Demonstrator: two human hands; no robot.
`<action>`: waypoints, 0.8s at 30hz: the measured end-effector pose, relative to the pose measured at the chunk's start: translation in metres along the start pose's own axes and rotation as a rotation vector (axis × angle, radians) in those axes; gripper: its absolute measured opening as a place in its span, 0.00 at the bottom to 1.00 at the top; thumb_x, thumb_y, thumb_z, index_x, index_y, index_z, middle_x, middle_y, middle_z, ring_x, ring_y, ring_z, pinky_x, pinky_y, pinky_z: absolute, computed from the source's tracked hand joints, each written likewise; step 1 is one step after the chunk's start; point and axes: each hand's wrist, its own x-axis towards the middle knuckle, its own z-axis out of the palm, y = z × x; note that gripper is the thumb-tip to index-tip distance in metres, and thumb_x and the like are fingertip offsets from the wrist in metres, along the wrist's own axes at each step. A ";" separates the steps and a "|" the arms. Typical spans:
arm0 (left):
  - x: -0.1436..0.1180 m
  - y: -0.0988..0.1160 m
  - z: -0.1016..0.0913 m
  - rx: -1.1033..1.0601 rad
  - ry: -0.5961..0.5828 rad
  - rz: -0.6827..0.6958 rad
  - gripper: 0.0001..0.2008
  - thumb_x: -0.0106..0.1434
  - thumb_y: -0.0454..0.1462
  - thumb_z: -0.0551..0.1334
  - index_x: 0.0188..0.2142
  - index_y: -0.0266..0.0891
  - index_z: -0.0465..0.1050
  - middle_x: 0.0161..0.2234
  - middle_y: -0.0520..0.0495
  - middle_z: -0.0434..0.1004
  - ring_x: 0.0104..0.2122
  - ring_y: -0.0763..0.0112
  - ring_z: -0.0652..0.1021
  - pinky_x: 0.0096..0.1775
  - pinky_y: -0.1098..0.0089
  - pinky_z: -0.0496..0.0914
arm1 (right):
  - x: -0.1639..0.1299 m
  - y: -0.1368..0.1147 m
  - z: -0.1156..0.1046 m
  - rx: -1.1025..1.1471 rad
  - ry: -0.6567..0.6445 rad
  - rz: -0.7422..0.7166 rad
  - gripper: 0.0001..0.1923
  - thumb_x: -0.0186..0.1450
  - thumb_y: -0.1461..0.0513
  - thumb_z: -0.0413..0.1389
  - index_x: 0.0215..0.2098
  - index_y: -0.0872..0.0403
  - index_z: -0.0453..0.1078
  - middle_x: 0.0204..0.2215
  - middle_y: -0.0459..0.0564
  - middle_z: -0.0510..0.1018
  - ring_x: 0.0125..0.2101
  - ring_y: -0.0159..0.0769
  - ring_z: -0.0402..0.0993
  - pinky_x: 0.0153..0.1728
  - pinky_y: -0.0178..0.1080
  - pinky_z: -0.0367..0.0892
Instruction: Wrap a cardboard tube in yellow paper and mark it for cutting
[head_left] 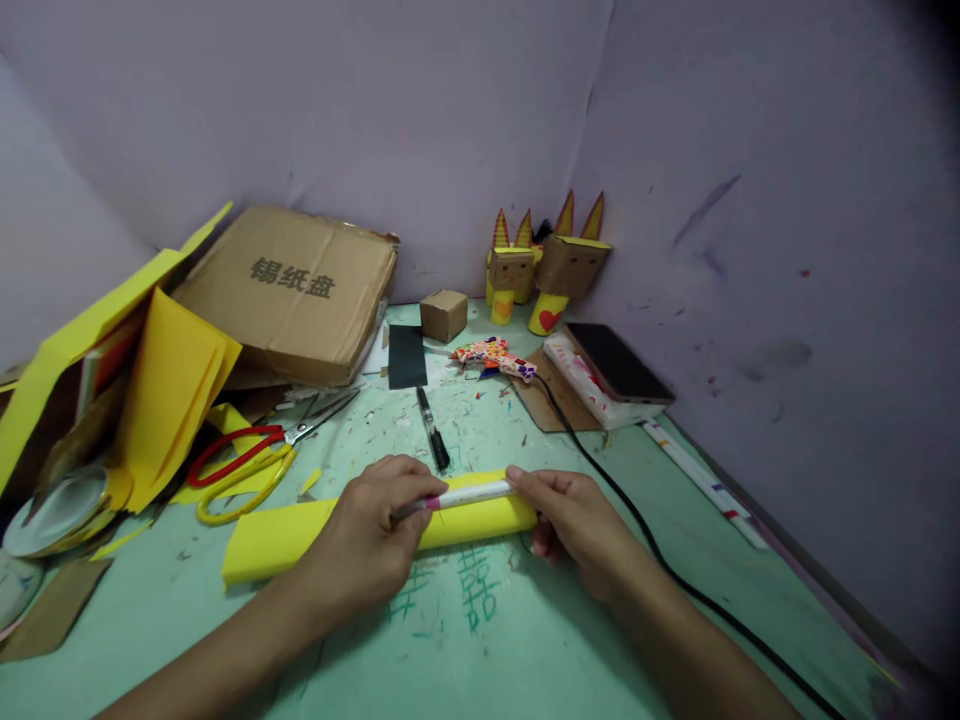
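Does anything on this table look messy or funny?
Yes. Tiny paper scraps are scattered over the green table, and someone scribbled green writing on it near the hands. The flattened cardboard box leans crookedly on a pile. The left hand and right hand hold a pen on yellow paper.

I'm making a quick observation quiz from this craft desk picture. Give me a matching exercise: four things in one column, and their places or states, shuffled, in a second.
Things:
1. yellow paper roll
2. scissors
3. black marker
4. phone

Places or states:
A. lying beyond the hands, pointing toward them
B. flat on the white box, right of the glue gun
C. under both hands, left hand and right hand
D. by the folded yellow sheets, red and yellow handles

Pairs: 1-C, 2-D, 3-A, 4-B
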 end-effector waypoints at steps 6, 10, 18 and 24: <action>0.000 0.003 0.000 -0.035 0.003 0.001 0.14 0.58 0.29 0.54 0.36 0.39 0.77 0.34 0.47 0.75 0.35 0.69 0.75 0.36 0.69 0.70 | 0.001 0.000 0.001 -0.031 0.017 -0.004 0.17 0.59 0.52 0.55 0.21 0.56 0.68 0.06 0.39 0.62 0.07 0.23 0.57 0.09 0.27 0.49; 0.000 0.002 0.003 -0.013 0.015 0.004 0.10 0.59 0.30 0.54 0.34 0.37 0.75 0.33 0.47 0.74 0.34 0.69 0.74 0.35 0.69 0.69 | 0.001 0.001 0.000 -0.043 0.018 -0.018 0.17 0.60 0.52 0.55 0.21 0.56 0.67 0.06 0.39 0.62 0.07 0.24 0.57 0.09 0.27 0.49; 0.000 0.003 0.006 0.063 0.023 -0.020 0.07 0.58 0.31 0.55 0.32 0.37 0.72 0.32 0.47 0.72 0.34 0.68 0.73 0.37 0.68 0.68 | 0.003 0.003 -0.001 -0.045 -0.001 -0.027 0.17 0.60 0.51 0.55 0.21 0.56 0.67 0.07 0.39 0.62 0.07 0.23 0.58 0.09 0.27 0.50; 0.002 0.004 0.005 0.089 0.017 -0.011 0.07 0.58 0.32 0.55 0.30 0.37 0.72 0.31 0.47 0.71 0.33 0.68 0.73 0.35 0.68 0.68 | 0.002 0.003 0.000 -0.036 -0.012 -0.033 0.18 0.61 0.52 0.54 0.21 0.56 0.67 0.06 0.39 0.62 0.07 0.23 0.57 0.08 0.27 0.50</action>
